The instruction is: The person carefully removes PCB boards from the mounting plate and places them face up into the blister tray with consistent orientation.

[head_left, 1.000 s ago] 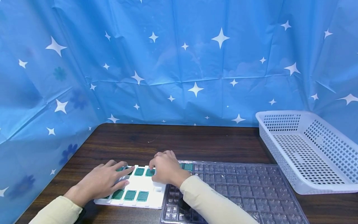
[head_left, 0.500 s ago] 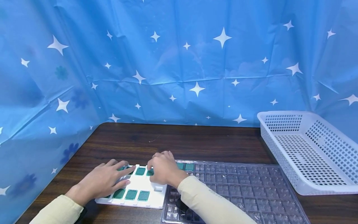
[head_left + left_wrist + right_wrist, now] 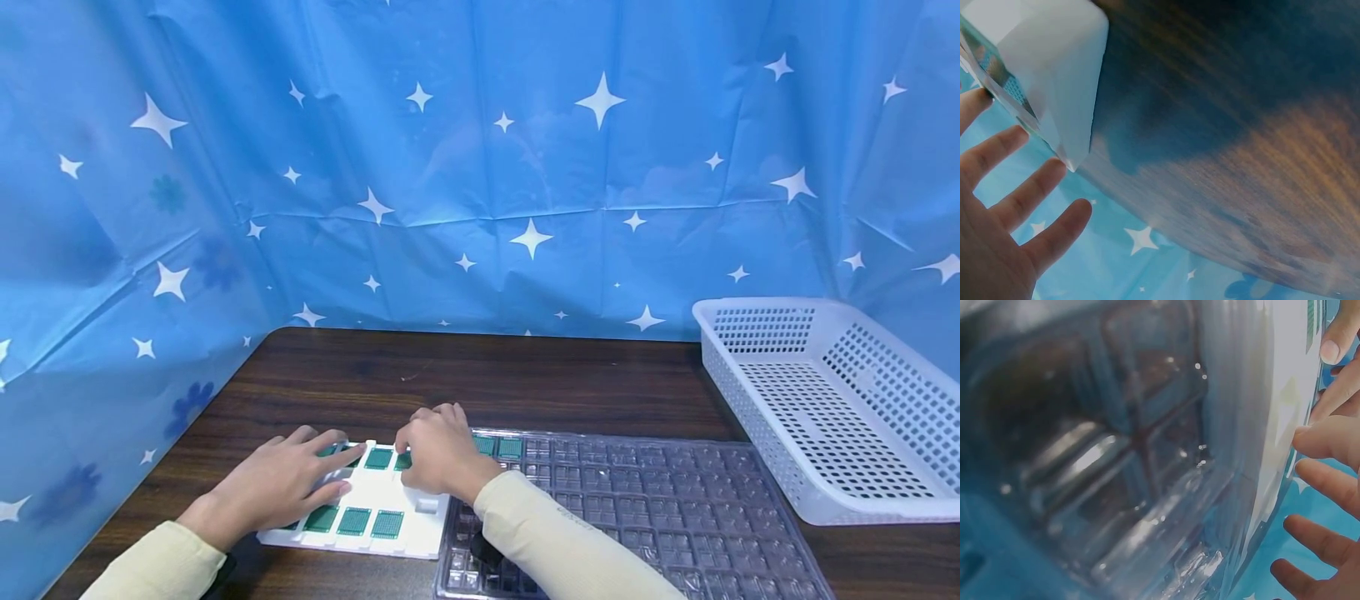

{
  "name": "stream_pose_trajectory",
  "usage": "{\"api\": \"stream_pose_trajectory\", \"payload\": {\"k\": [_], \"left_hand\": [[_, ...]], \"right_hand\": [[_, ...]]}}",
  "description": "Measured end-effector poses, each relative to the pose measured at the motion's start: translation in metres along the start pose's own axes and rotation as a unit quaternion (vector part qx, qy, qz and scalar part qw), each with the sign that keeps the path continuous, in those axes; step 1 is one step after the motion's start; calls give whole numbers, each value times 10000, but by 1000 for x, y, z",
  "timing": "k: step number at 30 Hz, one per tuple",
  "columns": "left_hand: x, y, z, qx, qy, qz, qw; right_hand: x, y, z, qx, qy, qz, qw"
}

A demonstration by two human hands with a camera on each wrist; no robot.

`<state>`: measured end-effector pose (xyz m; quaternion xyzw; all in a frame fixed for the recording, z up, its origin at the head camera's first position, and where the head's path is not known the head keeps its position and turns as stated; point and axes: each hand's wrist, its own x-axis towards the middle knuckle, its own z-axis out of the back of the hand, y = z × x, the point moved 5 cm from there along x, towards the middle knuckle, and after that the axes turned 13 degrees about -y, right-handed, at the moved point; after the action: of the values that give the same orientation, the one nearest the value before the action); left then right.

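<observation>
A white holder with two rows of square green perforated circuit boards lies on the table. My left hand rests over its left side, fingers spread and covering some boards; in the left wrist view those fingers are stretched out beside the holder's end. At the far right slot, my right hand touches a green board with its fingertips, partly hiding it. In the right wrist view its fingers are extended and apart, one tip right at the holder's edge.
Right of the holder, and against it in view, lies a clear plastic tray with many small pockets; green boards sit in its far left corner. A white perforated basket stands at the right. Blue star-patterned curtain encloses the table.
The head view has shifted slightly, so everything appears a little to the right. Both hands keep nearly the same place on the holder; the right hand covers slightly more of its board.
</observation>
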<state>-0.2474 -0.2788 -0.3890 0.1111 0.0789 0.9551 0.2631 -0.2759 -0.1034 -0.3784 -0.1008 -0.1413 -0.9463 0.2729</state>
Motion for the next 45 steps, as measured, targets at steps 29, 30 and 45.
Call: {"api": "stream_pose_trajectory", "payload": {"k": [29, 30, 45], "left_hand": [[0, -1, 1, -15, 83, 58, 9999], [0, -1, 1, -25, 89, 64, 9999], [-1, -1, 0, -24, 41, 37, 10000]], "right_hand": [[3, 0, -1, -64, -206, -85, 9997], [3, 0, -1, -66, -209, -91, 9997], [3, 0, -1, -210, -230, -122, 9994]]}}
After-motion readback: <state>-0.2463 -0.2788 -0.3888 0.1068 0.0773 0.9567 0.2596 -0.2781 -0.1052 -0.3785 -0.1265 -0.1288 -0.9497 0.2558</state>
